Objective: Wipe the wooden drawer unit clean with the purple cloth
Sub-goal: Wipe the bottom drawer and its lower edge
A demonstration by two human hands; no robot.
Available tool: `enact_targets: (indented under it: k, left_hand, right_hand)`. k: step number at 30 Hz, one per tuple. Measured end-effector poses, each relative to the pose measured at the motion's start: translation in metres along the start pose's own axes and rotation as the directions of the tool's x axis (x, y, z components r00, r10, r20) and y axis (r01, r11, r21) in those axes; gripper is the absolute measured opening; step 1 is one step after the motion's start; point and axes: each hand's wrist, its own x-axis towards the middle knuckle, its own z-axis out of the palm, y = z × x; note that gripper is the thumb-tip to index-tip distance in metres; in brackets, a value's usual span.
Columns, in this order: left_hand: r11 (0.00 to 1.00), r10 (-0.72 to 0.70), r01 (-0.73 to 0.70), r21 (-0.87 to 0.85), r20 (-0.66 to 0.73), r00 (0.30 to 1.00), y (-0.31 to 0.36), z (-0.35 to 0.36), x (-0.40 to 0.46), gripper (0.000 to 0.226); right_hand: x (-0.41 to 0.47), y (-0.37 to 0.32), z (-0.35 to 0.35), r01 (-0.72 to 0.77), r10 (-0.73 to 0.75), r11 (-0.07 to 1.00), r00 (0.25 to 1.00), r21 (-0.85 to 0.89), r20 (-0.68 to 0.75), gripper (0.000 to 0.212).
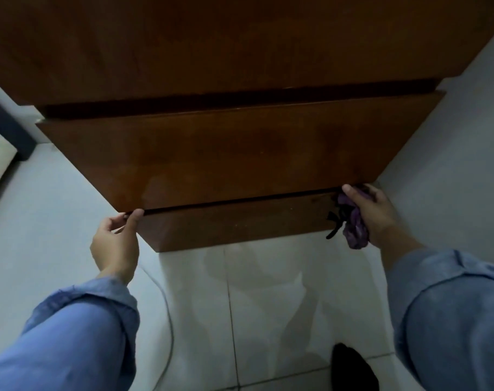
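Observation:
The wooden drawer unit (226, 153) fills the upper view, dark brown, with a middle drawer front standing out past the lowest front (234, 224). My left hand (116, 244) grips the bottom left corner of the middle drawer front, fingers hooked under its edge. My right hand (375, 215) is at the bottom right corner of that same front, thumb on the edge. It holds the bunched purple cloth (353, 224), which hangs against the lowest front with a dark string dangling.
White floor tiles (268, 320) lie below the unit, with a thin cable (166, 306) curving across them. A white wall (451, 150) stands right of the unit. A dark blue object (6, 128) is at the far left. A black shape (353, 368) lies low on the floor.

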Motion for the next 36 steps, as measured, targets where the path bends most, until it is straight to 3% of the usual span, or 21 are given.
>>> enact_targets:
  k: [6,10,14,17,19,21,23,24,27,30,31,32,33,35,36]
  left_hand:
    - [0.995,0.02,-0.018,0.102,-0.018,1.0,-0.003,0.004,-0.002,0.042]
    - [0.985,0.013,-0.011,0.171,-0.011,1.0,-0.003,0.002,-0.002,0.047]
    - [0.97,-0.04,0.044,0.241,-0.02,0.999,0.0,-0.003,-0.005,0.056]
    - [0.968,-0.077,0.069,0.241,0.023,0.997,0.005,-0.005,-0.008,0.057]
    - [0.974,-0.089,0.078,0.213,0.046,0.995,0.005,-0.006,-0.013,0.053]
    - [0.987,-0.092,0.083,0.139,0.055,0.994,0.002,-0.008,-0.021,0.047]
    - [0.992,-0.111,0.107,0.069,0.054,0.992,0.003,-0.01,-0.028,0.044]
    - [0.991,-0.128,0.125,0.049,0.056,0.99,0.004,-0.01,-0.029,0.045]
    - [0.988,-0.152,0.15,0.028,0.063,0.986,0.005,-0.011,-0.032,0.047]
    - [0.99,-0.142,0.142,0.011,0.057,0.988,0.002,-0.011,-0.033,0.046]
    - [0.991,-0.135,0.135,0.013,0.05,0.99,0.001,-0.01,-0.033,0.047]
    - [0.991,-0.131,0.131,0.015,0.045,0.99,0.002,-0.01,-0.033,0.046]
    - [0.992,-0.126,0.125,0.017,0.039,0.991,0.001,-0.01,-0.032,0.046]
    - [0.994,-0.112,0.111,0.013,0.023,0.993,-0.001,-0.009,-0.029,0.045]
    - [0.994,-0.109,0.109,0.006,0.027,0.994,-0.002,-0.009,-0.028,0.045]
  right_hand:
    - [0.002,0.005,-0.003,0.025,-0.029,0.999,0.995,-0.04,-0.099,0.081]
    - [0.001,0.009,-0.001,0.016,-0.025,0.998,0.986,-0.056,-0.162,0.07]
    - [-0.007,0.006,0.0,-0.02,-0.013,0.987,0.98,-0.161,-0.198,0.073]
    - [-0.014,-0.001,0.0,-0.065,0.052,0.993,0.99,-0.095,-0.133,0.08]
    - [-0.019,-0.005,0.001,-0.114,0.118,0.992,0.987,0.044,-0.106,0.09]
    - [-0.025,-0.012,0.003,-0.197,0.198,0.961,0.98,0.195,0.012,0.086]
    - [-0.031,-0.02,0.008,-0.218,0.194,0.962,0.969,0.165,0.15,0.085]
    - [-0.038,-0.028,0.011,-0.188,0.167,0.973,0.974,0.135,0.154,0.082]
    - [-0.05,-0.045,0.016,-0.01,0.013,0.997,0.999,0.08,-0.029,0.052]
    - [-0.049,-0.04,0.016,0.18,-0.142,0.978,0.946,0.108,-0.292,0.025]
    - [-0.045,-0.029,0.016,0.246,-0.228,0.969,0.924,0.021,-0.308,0.029]
    - [-0.041,-0.016,0.015,0.296,-0.336,0.938,0.903,-0.178,-0.269,0.033]
    - [-0.039,-0.004,0.013,0.329,-0.43,0.842,0.888,-0.428,-0.163,0.032]
    - [-0.036,0.01,0.01,0.334,-0.458,0.627,0.889,-0.704,0.014,0.036]
    - [-0.034,0.013,0.01,0.314,-0.434,0.591,0.9,-0.743,0.035,0.045]
